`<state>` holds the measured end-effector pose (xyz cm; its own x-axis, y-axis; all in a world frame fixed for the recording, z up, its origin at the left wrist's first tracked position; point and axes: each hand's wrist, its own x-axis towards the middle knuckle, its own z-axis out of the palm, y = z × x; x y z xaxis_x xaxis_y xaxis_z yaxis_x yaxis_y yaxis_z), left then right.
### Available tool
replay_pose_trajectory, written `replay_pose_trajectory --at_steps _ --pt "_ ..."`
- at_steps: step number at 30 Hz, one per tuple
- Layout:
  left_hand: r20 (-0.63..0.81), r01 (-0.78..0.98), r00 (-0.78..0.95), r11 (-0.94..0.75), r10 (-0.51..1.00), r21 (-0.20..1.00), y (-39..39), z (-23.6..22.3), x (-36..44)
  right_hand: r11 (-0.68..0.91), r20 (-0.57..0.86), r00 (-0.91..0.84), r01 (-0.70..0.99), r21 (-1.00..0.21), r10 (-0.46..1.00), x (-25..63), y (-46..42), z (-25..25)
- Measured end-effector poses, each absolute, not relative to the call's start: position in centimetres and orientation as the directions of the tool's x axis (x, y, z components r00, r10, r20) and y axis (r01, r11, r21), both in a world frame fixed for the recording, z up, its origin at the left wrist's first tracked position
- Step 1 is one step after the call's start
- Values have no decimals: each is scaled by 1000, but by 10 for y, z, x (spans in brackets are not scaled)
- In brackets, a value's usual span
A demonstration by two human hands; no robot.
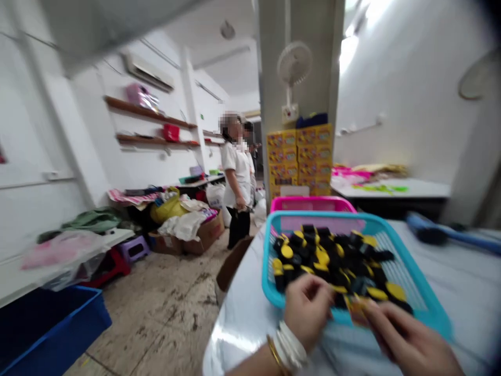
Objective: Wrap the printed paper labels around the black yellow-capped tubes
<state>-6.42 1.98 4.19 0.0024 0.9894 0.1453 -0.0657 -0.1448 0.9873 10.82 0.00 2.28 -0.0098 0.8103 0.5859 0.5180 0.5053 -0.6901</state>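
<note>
A turquoise plastic basket (pixel 407 256) on the marbled table in front of me holds many small black pieces with yellow round ends (pixel 321 256). My left hand (pixel 307 308) is at the basket's near edge, fingers curled together; whatever is in them is hidden. It wears a white band and a gold bangle at the wrist. To its right, my right hand (pixel 407 334) pinches a small yellow-and-orange printed piece (pixel 358 308) over the near rim. Blur hides the details of that piece.
Behind the turquoise basket sits a pink basket (pixel 313 203). A blurred blue object (pixel 450 232) lies on the table's right. Stacked yellow boxes (pixel 299 159) stand by a pillar. At the left are a person in white (pixel 237 177), cardboard boxes (pixel 203 237) and a blue bin (pixel 55 329).
</note>
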Motion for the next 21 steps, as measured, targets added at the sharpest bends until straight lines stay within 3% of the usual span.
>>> replay_pose_trajectory --at_steps 3,6,15,21 --pt "213 -51 18 -212 977 976 14 52 -67 398 475 115 397 -827 872 109 -3 27" --pt "245 -46 44 -243 969 969 15 54 -69 388 444 144 299 -872 884 106 -4 29" --pt "197 -70 90 -192 976 979 13 54 -66 439 525 151 385 -811 837 106 -9 27" --pt "153 -121 157 -134 976 983 13 53 -64 491 572 64 442 -751 817 101 -8 19"
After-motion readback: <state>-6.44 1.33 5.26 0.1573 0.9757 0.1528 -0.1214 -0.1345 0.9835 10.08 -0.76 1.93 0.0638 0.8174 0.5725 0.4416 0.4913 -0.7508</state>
